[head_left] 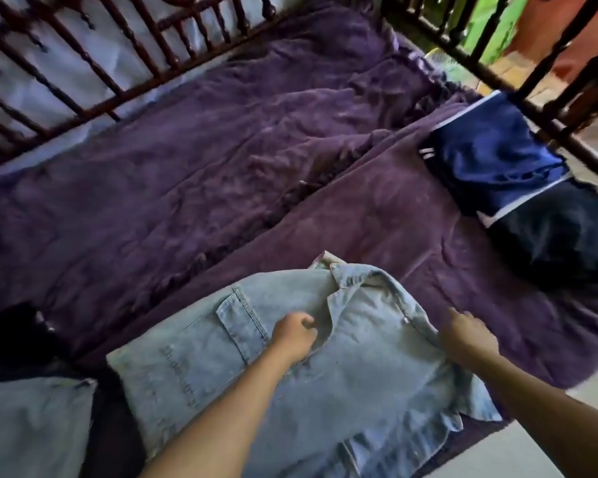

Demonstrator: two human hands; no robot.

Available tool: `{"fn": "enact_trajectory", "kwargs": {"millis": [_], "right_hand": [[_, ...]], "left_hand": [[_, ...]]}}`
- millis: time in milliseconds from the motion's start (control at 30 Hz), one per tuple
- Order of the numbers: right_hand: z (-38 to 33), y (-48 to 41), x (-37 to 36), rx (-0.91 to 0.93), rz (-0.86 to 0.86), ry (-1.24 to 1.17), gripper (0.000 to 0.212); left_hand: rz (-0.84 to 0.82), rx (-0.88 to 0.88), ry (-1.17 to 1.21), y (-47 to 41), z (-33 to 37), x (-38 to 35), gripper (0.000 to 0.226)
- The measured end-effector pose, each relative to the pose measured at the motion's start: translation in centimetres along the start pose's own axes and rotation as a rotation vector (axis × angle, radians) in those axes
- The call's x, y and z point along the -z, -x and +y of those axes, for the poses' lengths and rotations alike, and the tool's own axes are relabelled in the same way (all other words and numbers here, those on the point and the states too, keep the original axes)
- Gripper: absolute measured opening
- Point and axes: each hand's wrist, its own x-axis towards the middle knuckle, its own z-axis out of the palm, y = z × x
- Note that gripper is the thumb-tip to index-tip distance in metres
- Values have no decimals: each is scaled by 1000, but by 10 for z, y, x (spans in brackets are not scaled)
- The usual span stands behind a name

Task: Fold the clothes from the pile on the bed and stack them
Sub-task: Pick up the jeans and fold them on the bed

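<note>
Two contacts: pinches pale blue denim jacket (pixel 363 346) mid-front with left hand (pixel 294 336), rests loose-fingered right hand (pixel 468 338) on its right edge, collar far.

Open purple bedspread (pixel 187 174) stretches wide beyond the denim shirt (pixel 325 391), which covers the bed's near edge. Folded dark-blue clothes (pixel 497 157) occupy the right side, near the rail. A dark heap (pixel 11 339) and another denim piece (pixel 32 426) crowd the near left corner. Wooden rails (pixel 118 70) wall off the far side and the right corner.
</note>
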Motion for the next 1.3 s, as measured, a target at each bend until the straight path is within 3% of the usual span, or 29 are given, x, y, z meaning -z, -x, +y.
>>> {"fn": "enact_trajectory", "kwargs": {"millis": [233, 300, 367, 400, 467, 500, 567, 633, 733, 800, 867, 967, 1067, 1133, 1200, 1300], "right_hand": [[-159, -46, 4, 456, 45, 13, 32], [-194, -60, -12, 601, -38, 190, 48], [-215, -69, -32, 703, -155, 500, 70], [-217, -71, -44, 738, -147, 639, 71], [-208, -70, -61, 788, -21, 755, 52], [-199, -68, -65, 819, 59, 674, 39], [-176, -60, -63, 861, 209, 415, 16], [-146, -49, -57, 869, 339, 304, 13], [-120, -19, -48, 747, 149, 484, 10], [-127, -7, -50, 603, -150, 706, 21], [-154, -1, -55, 554, -275, 712, 22], [-212, -1, -58, 611, -57, 494, 22], [-272, -17, -57, 700, 98, 118, 20], [-306, -36, -65, 623, 49, 16, 34], [-331, -55, -80, 484, -61, -23, 54], [-352, -69, -105, 535, -170, -77, 58]], "left_hand": [[261, 380, 111, -1, -166, 49, 13], [275, 420, 54, -6, -204, 49, 15], [195, 348, -166, -12, -230, 34, 34], [156, 287, -284, -14, -239, 20, 45], [109, 193, -483, -14, -247, -10, 59], [124, 171, -553, -14, -247, -23, 57], [230, 150, -560, -17, -244, -34, 39], [297, 117, -526, -16, -241, -32, 24], [272, 36, -569, -7, -239, -22, 21], [137, 85, -604, 6, -240, -20, 24], [9, 128, -614, 16, -247, -18, 21], [12, 115, -454, 18, -261, -4, 16], [374, 153, -131, 4, -283, 21, 19], [695, 235, 27, -15, -302, 49, 22], [875, 358, 141, -37, -327, 79, 42], [827, 453, 456, -69, -352, 115, 77]]}}
